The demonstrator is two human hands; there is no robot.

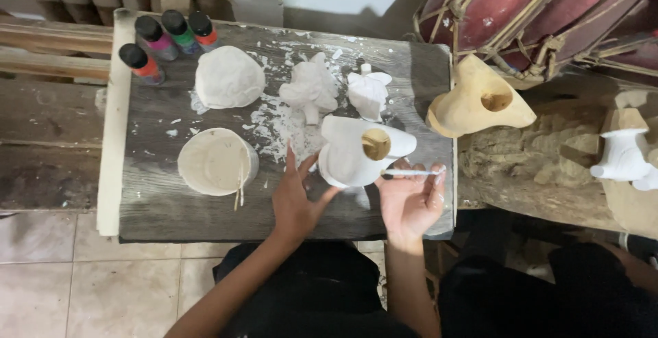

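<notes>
- Weathered grey wood makes up the work board (pixel 171 201), smeared with white paint around its middle and resting over a tiled floor, with timber and a red drum behind it.
- At the centre of the frame, the left hand (pixel 296 201) has its fingers spread and braced against the side of a white-painted carved piece (pixel 349 152), apparently to steady it on the board.
- That carved piece lies with its long axis running roughly left to right, its round unpainted hollow facing up toward the camera.
- Just right of centre, the right hand (pixel 410 204) pinches a thin brush (pixel 411 172) between fingertips; the brush lies nearly level, its dark tip pointing left at the piece's lower edge.
- Left of the hands sits a round tub of white paint (pixel 216 161) with sticks leaning in it, close enough to reach.
- Four small paint bottles (pixel 168 40) cluster at the upper left.
- Three more white figures (pixel 308 88) stand along the board's far side, and an unpainted wooden piece (pixel 476 102) waits off the right edge.
</notes>
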